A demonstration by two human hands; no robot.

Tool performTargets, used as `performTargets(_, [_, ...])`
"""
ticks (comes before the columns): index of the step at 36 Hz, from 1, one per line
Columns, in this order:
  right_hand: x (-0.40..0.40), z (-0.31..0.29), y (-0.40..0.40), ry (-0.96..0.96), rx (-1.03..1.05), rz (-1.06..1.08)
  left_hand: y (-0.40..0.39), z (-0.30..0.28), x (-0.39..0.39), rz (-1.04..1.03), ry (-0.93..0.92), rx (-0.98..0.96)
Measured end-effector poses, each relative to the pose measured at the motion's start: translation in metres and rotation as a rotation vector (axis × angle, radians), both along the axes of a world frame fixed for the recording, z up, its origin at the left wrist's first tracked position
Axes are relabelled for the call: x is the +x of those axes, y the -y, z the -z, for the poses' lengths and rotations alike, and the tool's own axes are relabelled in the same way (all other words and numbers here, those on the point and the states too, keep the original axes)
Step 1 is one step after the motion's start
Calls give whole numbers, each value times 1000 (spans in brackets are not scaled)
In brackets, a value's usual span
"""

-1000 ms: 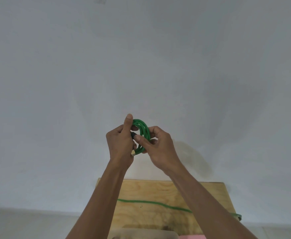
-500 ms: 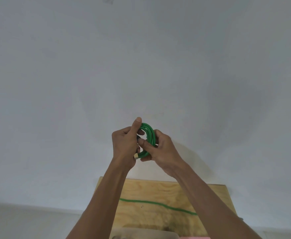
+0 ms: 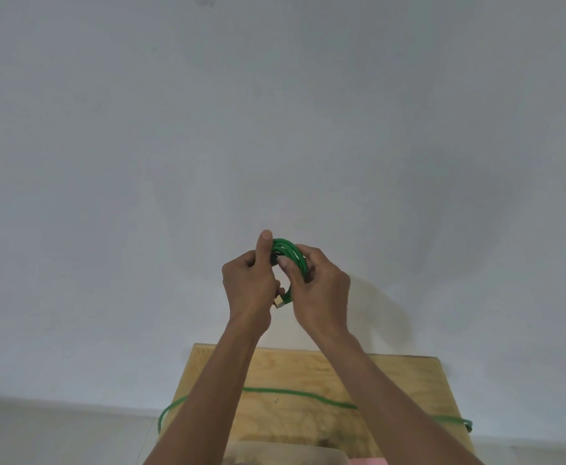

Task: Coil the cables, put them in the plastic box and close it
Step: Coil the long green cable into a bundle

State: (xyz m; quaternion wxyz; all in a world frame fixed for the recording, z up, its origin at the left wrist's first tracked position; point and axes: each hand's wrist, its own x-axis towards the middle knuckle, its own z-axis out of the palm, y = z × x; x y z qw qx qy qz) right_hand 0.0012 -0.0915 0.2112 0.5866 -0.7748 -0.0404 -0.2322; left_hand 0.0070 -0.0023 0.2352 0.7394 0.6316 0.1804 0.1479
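Both hands up in the air in front of a plain white wall [image 3: 275, 112], well above the table. Left hand [image 3: 249, 286] grips the green coiled cable [image 3: 288, 255], thumb stretched up along the loops, fingers curled round the back. Right hand [image 3: 320, 297] pinches the same coil from the other side, fingers wrapped over the strands. Gold-coloured plug [image 3: 278, 302] pokes out at the bottom, between the two hands.

Handling, as a guess: cable is light, bendy but springy, so the loops likely want to pop open if the grip loosens. Best hold is across all strands at once, one hand squeezing the bundle, with the loose plug end tucked in. Smooth jacket, could slide; not fragile, except maybe the plug.

Second green cable [image 3: 295, 394] lies uncoiled across the wooden table [image 3: 409, 380], one end looping off the left edge, the other running to the right edge, where a dark plug hangs near the corner. It could get dragged off by a forearm.

Plastic box [image 3: 288, 456] only just shows at the bottom edge of the view, near side of the table, rim partly hidden by the arms; cannot tell lid or opening. Pink thing [image 3: 365, 461] just beside it, unclear what.

Room: lots of open air around the hands; the table is small, its edges close on both sides. The coil needs to go down and toward the person to reach the box.
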Motion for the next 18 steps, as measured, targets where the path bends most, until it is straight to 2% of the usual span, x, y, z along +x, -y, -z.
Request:
performTargets(6, [0, 1, 1, -24, -146, -16, -1, 5, -1, -6, 15, 40])
performTargets(15, [0, 6, 6, -33, -83, 29, 4, 12, 1, 13, 8, 193])
performTargets(18, [1, 16, 8, -77, -102, 50, 7, 18, 0, 22, -34, 329])
